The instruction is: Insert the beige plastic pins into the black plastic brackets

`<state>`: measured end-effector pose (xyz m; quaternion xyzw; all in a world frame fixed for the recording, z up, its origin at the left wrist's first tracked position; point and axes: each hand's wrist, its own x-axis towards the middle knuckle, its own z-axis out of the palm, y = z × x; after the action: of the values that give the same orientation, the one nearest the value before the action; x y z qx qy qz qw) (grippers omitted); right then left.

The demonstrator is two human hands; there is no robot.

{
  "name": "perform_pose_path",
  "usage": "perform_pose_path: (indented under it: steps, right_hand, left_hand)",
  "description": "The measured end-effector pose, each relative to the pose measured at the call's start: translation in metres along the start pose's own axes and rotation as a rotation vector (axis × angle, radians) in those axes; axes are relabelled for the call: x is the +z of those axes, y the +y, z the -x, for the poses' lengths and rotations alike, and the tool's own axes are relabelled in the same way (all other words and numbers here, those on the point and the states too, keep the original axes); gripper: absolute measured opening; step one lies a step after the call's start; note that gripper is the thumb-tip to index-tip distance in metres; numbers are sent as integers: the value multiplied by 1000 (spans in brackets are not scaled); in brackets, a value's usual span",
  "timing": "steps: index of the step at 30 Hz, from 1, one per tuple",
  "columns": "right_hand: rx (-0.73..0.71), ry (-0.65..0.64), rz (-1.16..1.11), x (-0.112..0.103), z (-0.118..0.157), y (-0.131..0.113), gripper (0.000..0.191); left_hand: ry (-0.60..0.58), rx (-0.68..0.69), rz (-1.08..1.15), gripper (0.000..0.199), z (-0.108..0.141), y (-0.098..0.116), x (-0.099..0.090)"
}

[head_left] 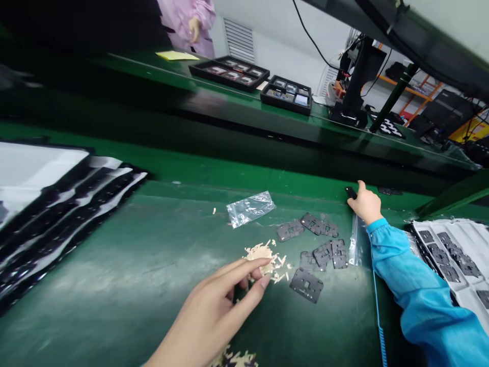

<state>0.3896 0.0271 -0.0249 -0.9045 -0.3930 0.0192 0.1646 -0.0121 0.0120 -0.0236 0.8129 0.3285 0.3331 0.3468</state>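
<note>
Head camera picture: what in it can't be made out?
All in the head view:
- Whether the left hand pinches any pale strips: its own fingers hide this.
- What the small black object at the right hand is: partly covered by that hand.
- The full lower heap: cut off by the bottom edge.
- Any fine markings on the black plates: too small.

The sleeve of fabric (pixel 416 285) is bright blue, as is the coiled plastic cord (pixel 382 341). The tabletop (pixel 160 255) is dark green, the flat rectangular plates (pixel 306 285) charcoal grey, the small slivers (pixel 260 252) pale cream. A distant person's smock (pixel 179 18) shows pale pink; the flat sheet (pixel 177 55), yellow.
</note>
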Motion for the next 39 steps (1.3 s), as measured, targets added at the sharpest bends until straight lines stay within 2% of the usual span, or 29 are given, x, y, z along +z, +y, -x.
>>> perform_pose_path:
  steps: [5,8,11,13,14,15,17,20,23,25,31,39]
  right_hand:
    - [-64,8,-158,-26,5,-4,67]
    - [-137,-95,-365,-36,33,-25,66]
    - [-237,-310,-602,-35,82,-58,69]
    - [-256,-600,-917,-32,115,-78,70]
    - [-240,-693,-993,-31,129,-86,67]
    - [-222,-763,-1043,-29,140,-92,65]
    - [-186,-817,-1078,-25,152,-100,65]
    - [-167,-711,-1051,-21,154,-102,60]
    - [-189,-589,-959,-20,151,-100,27]
    - [-204,-582,-910,-21,153,-99,13]
    - [-244,-557,-830,-21,163,-99,6]
    - [-492,-284,-681,-19,174,-98,12]
  left_hand:
    - [49,-25,39,21,-4,0,1]
    - [86,-124,113,21,-11,6,5]
    - [82,-264,292,30,-20,16,13]
    - [77,-312,465,47,-25,20,18]
    - [67,-325,533,48,-27,20,19]
    - [53,-339,581,43,-28,20,19]
    - [50,-387,624,29,-29,16,16]
    - [95,-515,617,25,-29,9,7]
    - [106,-598,629,27,-28,7,1]
    - [102,-607,648,29,-28,9,1]
    - [164,-639,641,45,-23,19,11]
    - [220,-585,571,42,-16,27,19]
